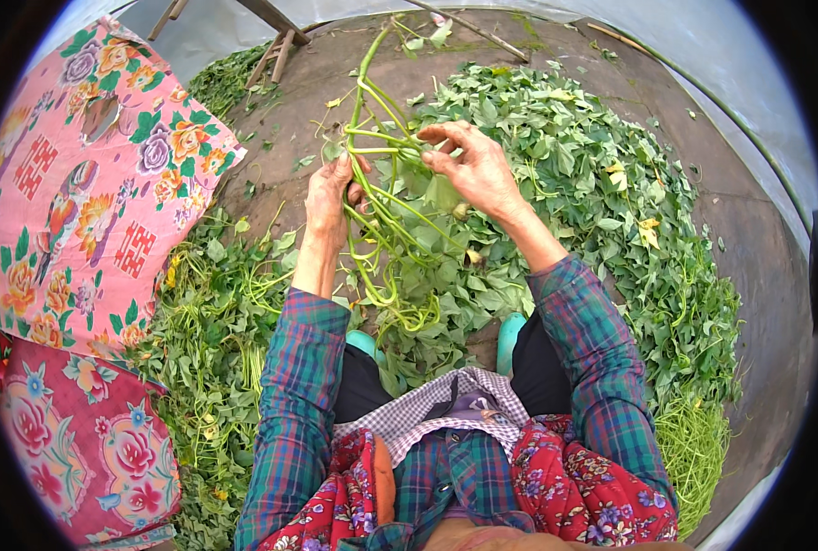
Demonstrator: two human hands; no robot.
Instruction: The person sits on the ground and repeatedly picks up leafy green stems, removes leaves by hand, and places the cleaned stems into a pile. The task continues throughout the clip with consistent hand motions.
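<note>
My left hand grips a long green leafy vine with several thin stalks branching from it. The vine's upper end points away from me, and its curled lower part hangs above my feet. To the right, my right hand has its thumb and fingers around the ends of some stalks near broad green leaves. Whether the fingertips are closed on those stalks is hard to tell. Beneath and beyond both hands lie loose cut leaves.
A large leaf heap curves along the right, with a pile of thin green stalks at its near end. Leafy vines lie on the left beside pink flowered cloths. A wooden stool or frame stands at the far left; a stick lies beyond.
</note>
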